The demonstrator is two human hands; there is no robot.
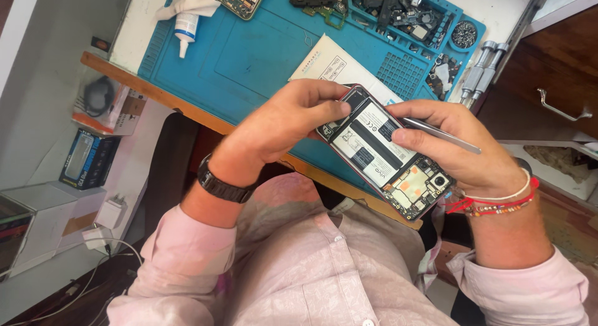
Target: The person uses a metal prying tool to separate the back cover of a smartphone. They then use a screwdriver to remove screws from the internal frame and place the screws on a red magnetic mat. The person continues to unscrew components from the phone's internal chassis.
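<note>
An opened phone (383, 153) with its back cover off shows a white battery and circuit boards. It is held tilted above my lap, at the near edge of the blue repair mat (249, 58). My left hand (280, 123), with a black watch on the wrist, grips the phone's upper end, thumb on the battery edge. My right hand (464, 148), wearing red and white bracelets, supports the lower end and also holds slim metal tweezers (439, 135), which lie across the fingers with the forefinger resting on the battery.
On the mat lie a white tube (185, 27), another opened phone (240, 1), a white paper leaflet (330, 64), trays of small parts (405, 14) and a dish of screws (464, 34). Silver screwdrivers (483, 70) lie at the right. Boxes (90, 158) stand at the left.
</note>
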